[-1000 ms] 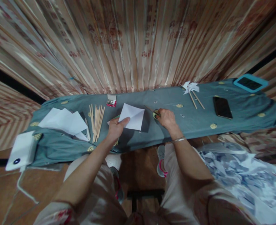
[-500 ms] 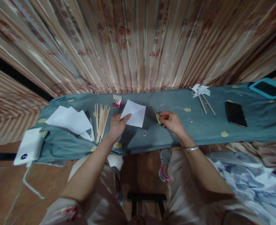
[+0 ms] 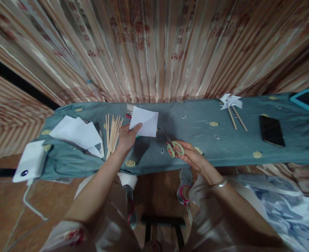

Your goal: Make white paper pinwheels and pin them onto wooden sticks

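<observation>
My left hand (image 3: 128, 135) pinches a square of white paper (image 3: 147, 121) by its left edge, thumb on top, and holds it over the cloth. A crease runs across the sheet. In my right hand (image 3: 189, 153) is a pair of scissors (image 3: 175, 148) with pale green handles. Their dark blades are slightly parted and point up and left, just right of the paper without touching it. Behind the paper, a small box of metal pins (image 3: 129, 112) is partly hidden. Several wooden sticks (image 3: 114, 134) lie left of my left hand.
White sheets (image 3: 75, 132) and a white pen (image 3: 102, 144) lie at the left, near a white power bank (image 3: 30, 161). Paper pinwheels (image 3: 231, 101) on sticks, a black phone (image 3: 272, 131) and a blue-framed tablet (image 3: 308, 99) are at the right. A curtain (image 3: 154, 52) hangs behind.
My right hand has lifted the scissors and turned them so the blades point toward the paper. My left hand has shifted the paper slightly left and up, covering part of the pin box.
</observation>
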Tool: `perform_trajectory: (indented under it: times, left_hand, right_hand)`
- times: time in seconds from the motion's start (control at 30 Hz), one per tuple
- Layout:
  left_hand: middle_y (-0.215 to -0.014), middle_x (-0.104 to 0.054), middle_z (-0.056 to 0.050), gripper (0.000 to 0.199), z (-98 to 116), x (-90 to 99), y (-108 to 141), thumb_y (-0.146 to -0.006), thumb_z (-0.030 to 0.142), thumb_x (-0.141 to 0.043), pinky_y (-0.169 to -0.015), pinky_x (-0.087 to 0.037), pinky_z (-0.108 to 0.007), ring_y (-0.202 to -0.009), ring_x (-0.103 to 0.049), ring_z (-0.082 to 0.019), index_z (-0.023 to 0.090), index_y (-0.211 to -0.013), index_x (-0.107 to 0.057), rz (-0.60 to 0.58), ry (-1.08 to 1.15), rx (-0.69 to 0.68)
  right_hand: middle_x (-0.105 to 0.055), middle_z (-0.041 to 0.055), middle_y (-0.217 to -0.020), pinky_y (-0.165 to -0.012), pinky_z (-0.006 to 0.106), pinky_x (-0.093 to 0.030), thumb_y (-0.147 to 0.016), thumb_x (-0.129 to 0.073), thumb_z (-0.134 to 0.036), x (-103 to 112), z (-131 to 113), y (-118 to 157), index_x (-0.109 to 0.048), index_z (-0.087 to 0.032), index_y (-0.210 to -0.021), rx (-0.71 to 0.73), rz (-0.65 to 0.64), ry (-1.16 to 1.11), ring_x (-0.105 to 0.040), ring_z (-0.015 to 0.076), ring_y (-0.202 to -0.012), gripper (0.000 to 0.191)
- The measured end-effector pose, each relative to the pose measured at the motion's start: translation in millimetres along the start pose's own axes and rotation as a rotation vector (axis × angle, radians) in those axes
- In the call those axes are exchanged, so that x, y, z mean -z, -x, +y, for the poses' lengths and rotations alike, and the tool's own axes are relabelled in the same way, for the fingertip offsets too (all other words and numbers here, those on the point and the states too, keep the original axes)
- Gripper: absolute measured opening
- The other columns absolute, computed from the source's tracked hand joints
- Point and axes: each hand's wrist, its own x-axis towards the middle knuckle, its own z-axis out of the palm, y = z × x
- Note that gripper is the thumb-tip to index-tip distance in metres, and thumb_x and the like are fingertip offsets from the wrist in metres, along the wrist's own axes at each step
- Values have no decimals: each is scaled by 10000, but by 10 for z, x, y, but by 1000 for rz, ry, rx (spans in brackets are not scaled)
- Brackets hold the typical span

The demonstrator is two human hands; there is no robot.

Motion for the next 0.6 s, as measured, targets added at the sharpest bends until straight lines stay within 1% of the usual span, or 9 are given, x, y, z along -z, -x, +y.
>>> perform_trajectory:
  times: [0.13,0.23,0.3,0.4,0.5,0.6]
  left_hand:
    - [-798,-757,-88,486,-15,-16,-19,-538,503,-859,-671,-556,-306,-713,-671,-201,101,-793,-765,3,-42,-30]
    - [-741,-742,-77,457,-32,-31,-20,-581,494,-836,-613,-544,-289,-653,-654,-187,94,-791,-764,-20,-86,-31]
    - [-714,-734,-70,453,-51,-43,-16,-595,497,-821,-572,-532,-275,-615,-639,-177,92,-788,-762,-29,-100,-27]
    - [-738,-741,-70,439,-81,-56,-13,-614,487,-809,-578,-532,-268,-618,-642,-172,96,-808,-764,-48,-106,-36]
    - [-716,-731,-64,424,-101,-61,-16,-625,481,-797,-553,-527,-271,-592,-634,-172,99,-805,-760,-54,-123,-29]
    - [-695,-718,-55,408,-119,-61,-25,-633,475,-784,-536,-512,-269,-582,-623,-172,102,-796,-756,-50,-141,-34]
  right_hand:
    - [-711,50,-790,-569,210,-437,-682,-792,-592,-69,3,124,-730,-159,-1071,16,-124,81,-605,99,-639,585]
    - [-690,40,-785,-589,228,-436,-711,-781,-570,-105,26,164,-711,-158,-1115,67,-183,140,-574,101,-646,581]
    - [-674,26,-775,-609,239,-452,-710,-791,-545,-122,55,158,-705,-162,-1111,87,-193,163,-564,102,-650,561]
    - [-654,13,-770,-636,253,-478,-703,-798,-535,-141,91,132,-703,-166,-1092,90,-209,182,-557,99,-651,545]
    - [-642,6,-754,-624,249,-482,-696,-806,-529,-150,102,112,-708,-163,-1083,97,-221,171,-543,89,-626,541]
    - [-641,1,-742,-615,244,-484,-690,-819,-505,-155,100,105,-718,-168,-1070,88,-202,159,-535,82,-607,518]
